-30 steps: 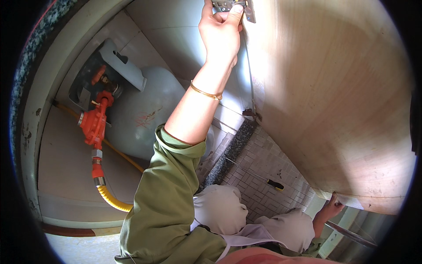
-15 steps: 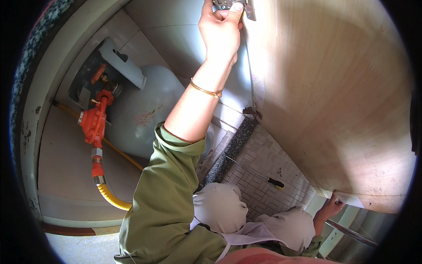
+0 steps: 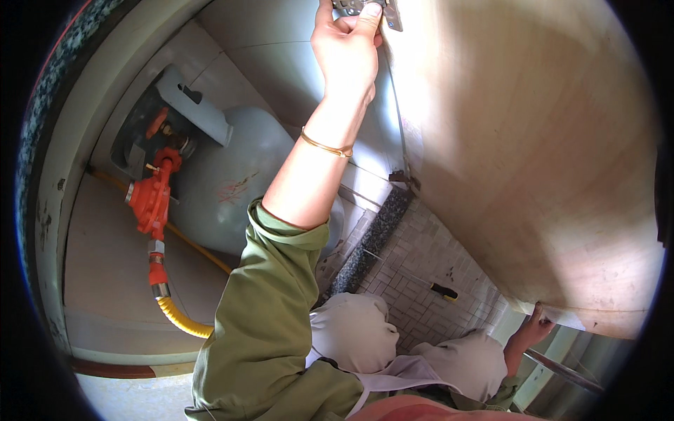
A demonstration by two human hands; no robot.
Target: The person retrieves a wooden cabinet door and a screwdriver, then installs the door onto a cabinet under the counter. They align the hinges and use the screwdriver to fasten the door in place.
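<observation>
My left hand (image 3: 347,52) reaches up to the top edge of the view, thumb and fingers closed on a metal hinge (image 3: 394,15). The hinge sits at the edge of a pale wooden cabinet door (image 3: 533,154), and part of it is cut off by the frame. At the lower right, my right hand (image 3: 531,331) grips the door's bottom edge, with its fingers partly hidden. A second hinge-like rusty bracket (image 3: 399,176) shows lower along the door's inner edge.
Inside the cabinet at left stands a grey gas cylinder (image 3: 246,165) with an orange regulator (image 3: 149,200) and a yellow hose (image 3: 181,317). A screwdriver (image 3: 444,291) lies on the tiled floor (image 3: 411,309), next to a dark speckled stone sill (image 3: 379,231).
The view has shifted slightly. My left hand and the hinge sit a little further left in the picture; both hands keep their holds.
</observation>
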